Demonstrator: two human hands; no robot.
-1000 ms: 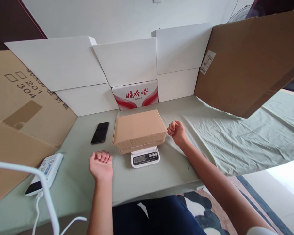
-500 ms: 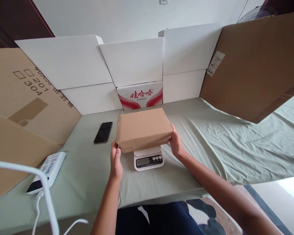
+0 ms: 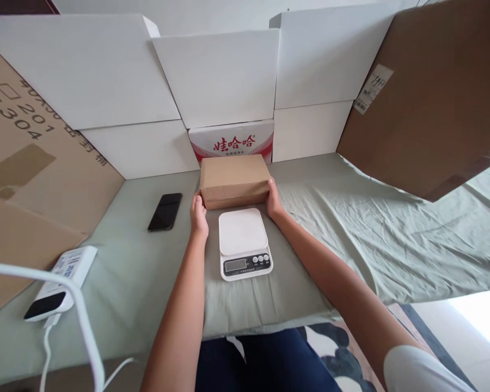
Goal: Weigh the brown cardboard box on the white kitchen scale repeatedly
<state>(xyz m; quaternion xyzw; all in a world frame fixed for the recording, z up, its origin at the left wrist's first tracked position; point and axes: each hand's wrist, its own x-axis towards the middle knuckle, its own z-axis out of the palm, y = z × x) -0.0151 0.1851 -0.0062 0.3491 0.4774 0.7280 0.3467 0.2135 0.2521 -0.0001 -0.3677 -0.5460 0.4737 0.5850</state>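
Observation:
A closed brown cardboard box [image 3: 233, 177] sits on the green cloth just behind a white kitchen scale [image 3: 243, 243], whose platform is bare. My left hand [image 3: 198, 214] grips the box's left end and my right hand [image 3: 273, 199] grips its right end. The box is close to a red and white printed carton [image 3: 232, 141] at the back.
A black phone [image 3: 165, 211] lies left of the box. A white power bank [image 3: 57, 283] with a white cable [image 3: 81, 321] lies at the near left. White cartons [image 3: 216, 76] and brown cardboard sheets [image 3: 428, 92] wall in the table. The green cloth [image 3: 371, 228] spreads right.
Both fists opened and took hold of the box on the scale. The box has moved off the scale to the cloth behind it. The camera has tilted down and forward.

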